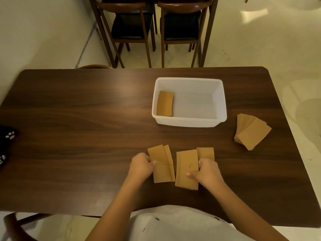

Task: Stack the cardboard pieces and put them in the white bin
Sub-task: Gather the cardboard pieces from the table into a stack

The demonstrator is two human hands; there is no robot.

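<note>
Task judged early. One tan cardboard rectangle (165, 103) already lies in the white plastic bin (189, 122), beyond the fingers. Left hand (141, 165) fingers are curled on the left loose pile (161, 164), right hand (207, 172) fingers on the right pile (186, 169). A fanned stack (251, 132) on the dark wooden counter (86, 119), far right, is left unbinned.

The surface (86, 119) looks like dark wood or wood-grain laminate, smooth, with a soft sheen where light pools near its far edge. The cardboard pieces (186, 169) are matt tan board, flat and dry-looking with no shine, while the white bin (220, 101) is smooth, slightly translucent plastic with a faint gloss on its walls. Beyond, the chairs (132, 23) have polished brown wooden frames and black seat pads with a leather-like shine, and the floor (260, 40) is pale, smooth and glossy enough to throw reflections.
</note>
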